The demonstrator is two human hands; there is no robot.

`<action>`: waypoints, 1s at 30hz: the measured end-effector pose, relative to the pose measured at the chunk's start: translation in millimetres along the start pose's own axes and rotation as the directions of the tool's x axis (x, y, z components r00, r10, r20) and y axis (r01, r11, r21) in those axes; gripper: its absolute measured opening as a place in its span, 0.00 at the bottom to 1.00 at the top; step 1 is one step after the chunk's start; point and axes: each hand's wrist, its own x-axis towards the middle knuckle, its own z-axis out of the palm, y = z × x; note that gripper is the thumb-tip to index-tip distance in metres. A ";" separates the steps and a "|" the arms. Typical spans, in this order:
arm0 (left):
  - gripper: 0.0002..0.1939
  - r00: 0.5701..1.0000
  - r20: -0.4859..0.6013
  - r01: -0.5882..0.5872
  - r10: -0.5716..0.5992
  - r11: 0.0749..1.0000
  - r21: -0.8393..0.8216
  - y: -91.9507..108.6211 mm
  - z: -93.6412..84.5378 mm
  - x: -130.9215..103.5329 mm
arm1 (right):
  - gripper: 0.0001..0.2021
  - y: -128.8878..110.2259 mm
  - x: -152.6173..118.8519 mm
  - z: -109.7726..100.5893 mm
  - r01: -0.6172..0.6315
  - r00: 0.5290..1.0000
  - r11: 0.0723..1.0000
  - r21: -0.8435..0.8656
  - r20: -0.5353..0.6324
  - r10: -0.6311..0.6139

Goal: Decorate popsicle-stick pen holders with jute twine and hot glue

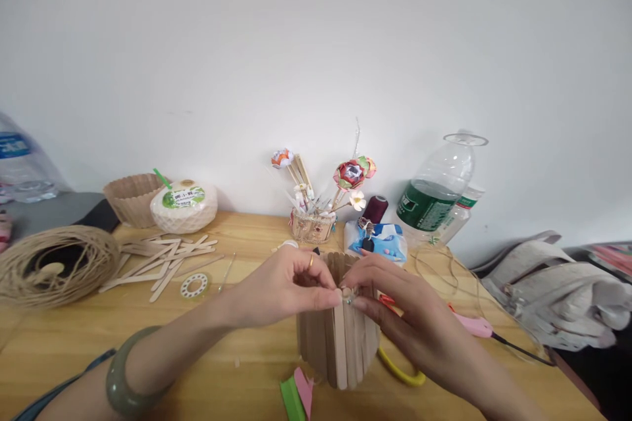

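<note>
In the head view a container made of upright craft sticks (339,348) stands on the table in front of me. My left hand (301,283) is at its top rim, thumb and forefinger pinched together. Opposite it, my right hand (395,296) reaches round the rim, its fingertips closed in a pinch. Between the two sets of fingertips a small shiny piece (348,300) glints against the sticks; it is too small to name. Green and pink folded paper pieces (296,395) lie just in front. Part of a yellow-handled tool (402,371) shows below my right hand.
Twine (59,266), loose craft sticks (168,260) and a tape roll (194,285) lie left. A coconut (184,205), a flower holder (312,225), a wipes pack (378,241) and a large bottle (437,187) stand behind. A pink corded tool (474,325) lies right.
</note>
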 end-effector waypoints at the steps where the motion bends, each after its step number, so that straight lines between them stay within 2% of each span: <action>1: 0.10 1.000 -0.009 -0.007 0.007 1.000 -0.003 -0.5 0.4 -0.2 | 0.05 0.1 0.2 0.1 0.000 1.000 1.000 0.013 0.002 0.000; 4: 0.10 0.999 -0.035 -0.014 0.013 1.000 -0.011 -1.9 2.2 0.0 | 0.05 0.5 0.6 1.1 -0.031 0.999 0.996 0.090 0.012 0.030; 7: 0.13 0.999 -0.043 -0.020 0.020 1.000 -0.011 -2.1 3.1 0.7 | 0.06 2.8 1.4 3.1 -0.110 0.994 0.973 0.203 0.009 0.110; 11: 0.29 0.999 -0.019 -0.046 0.044 0.991 -0.128 -4.3 -1.8 1.7 | 0.09 13.7 0.6 6.4 -0.203 0.977 0.909 0.365 0.019 0.211; 13: 0.32 0.993 -0.085 -0.091 0.077 0.981 -0.174 -10.7 -6.4 4.2 | 0.10 21.8 -1.2 8.4 -0.196 0.975 0.863 0.466 -0.001 0.222; 15: 0.29 0.982 -0.155 -0.138 0.104 0.965 -0.222 -22.2 -10.6 8.9 | 0.09 29.5 -2.8 11.0 -0.142 0.975 0.821 0.553 -0.063 0.211; 17: 0.36 0.992 -0.096 -0.113 0.083 0.921 -0.372 -36.9 -12.4 14.5 | 0.08 34.8 -3.5 13.6 -0.064 0.974 0.805 0.590 -0.139 0.180; 20: 0.51 0.993 0.112 0.035 0.041 0.800 -0.599 -55.0 -9.9 20.8 | 0.08 36.7 -3.1 15.8 0.012 0.966 0.813 0.583 -0.216 0.141; 22: 0.55 0.990 0.136 0.061 0.036 0.759 -0.648 -59.8 -6.5 22.3 | 0.07 34.3 -2.7 16.2 0.042 0.961 0.850 0.525 -0.253 0.109; 24: 0.53 0.996 0.069 0.010 0.048 0.754 -0.657 -59.1 -3.7 22.9 | 0.04 29.9 -2.6 16.6 0.085 0.926 0.936 0.341 -0.373 0.052; 26: 0.50 0.997 -0.010 -0.060 0.071 0.761 -0.645 -56.1 -2.1 23.5 | 0.06 23.9 -2.5 18.0 0.101 0.849 0.993 0.063 -0.525 -0.053; 27: 0.49 0.996 -0.041 -0.087 0.078 0.766 -0.637 -54.6 -1.6 23.9 | 0.08 20.7 -2.3 19.1 0.098 0.808 0.993 -0.065 -0.578 -0.117; 30: 0.49 0.992 -0.097 -0.126 0.084 0.779 -0.615 -52.3 -0.7 24.8 | 0.11 11.6 -0.5 22.8 0.096 0.731 0.955 -0.281 -0.631 -0.259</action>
